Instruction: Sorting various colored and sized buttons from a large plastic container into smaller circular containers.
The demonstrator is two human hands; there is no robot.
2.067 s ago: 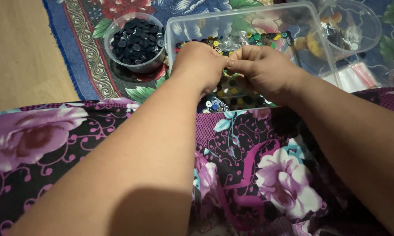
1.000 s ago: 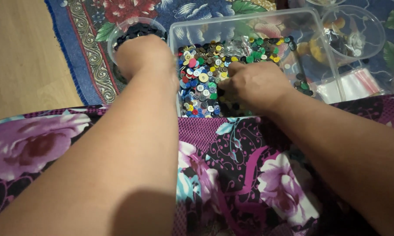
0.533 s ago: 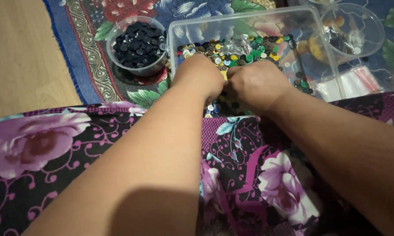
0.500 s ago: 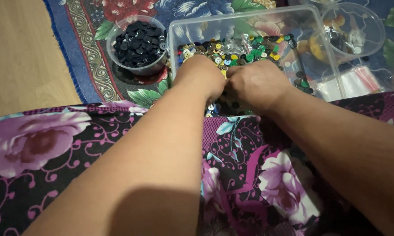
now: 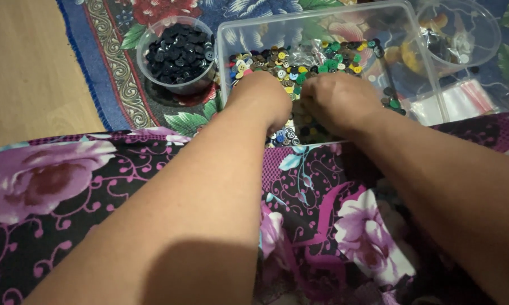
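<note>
Inside the clear plastic tray (image 5: 415, 53), on the patterned rug (image 5: 110, 73), both hands were set down side by side on the heap of mixed buttons (image 5: 299, 62). The left hand (image 5: 263, 99) was curled knuckles-up over the near part of the heap, and the right hand (image 5: 339, 101) was curled just beside it; the fingertips of both were hidden beneath the knuckles, so it could not be told whether a button was pinched or the fingers merely rested on the pile. For this picking step to be done well, it was judged that single buttons should be drawn clear of the heap with the fingertips, that the wrists should be kept low over the tray wall, and that the heap should be spread thin so that one colour could be told from another. It was also judged that care was needed near the front rim, where small buttons could be flicked onto the flowered cloth (image 5: 333, 226) over the lap. The buttons were seen as small flat discs in green, yellow, white, blue, pink and brown, piled loosely against the far and left sides of the tray, with a few scattered to the right. A round clear tub (image 5: 153, 42) filled with dark buttons (image 5: 178, 51) stood just left of the tray, and a second clear tub (image 5: 486, 34) stood to its right.
</note>
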